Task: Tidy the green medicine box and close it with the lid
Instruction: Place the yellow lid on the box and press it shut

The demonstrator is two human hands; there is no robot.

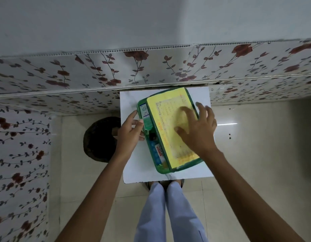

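The green medicine box (152,159) stands on a small white table (130,105). Its lid (170,109), green-rimmed with a yellow printed sheet on top, lies across the box but shifted right, so a strip on the left stays uncovered. In that strip I see a green-and-white medicine carton (145,117), a dark bottle and other small packets. My right hand (196,130) lies flat on the lid with fingers spread over its right edge. My left hand (132,131) rests against the box's left rim, fingertips touching the carton.
A floral-patterned wall panel (98,74) runs behind the table and along the left. A dark round object (98,138) sits on the tiled floor left of the table. My legs in light trousers (167,212) stand at the table's near edge.
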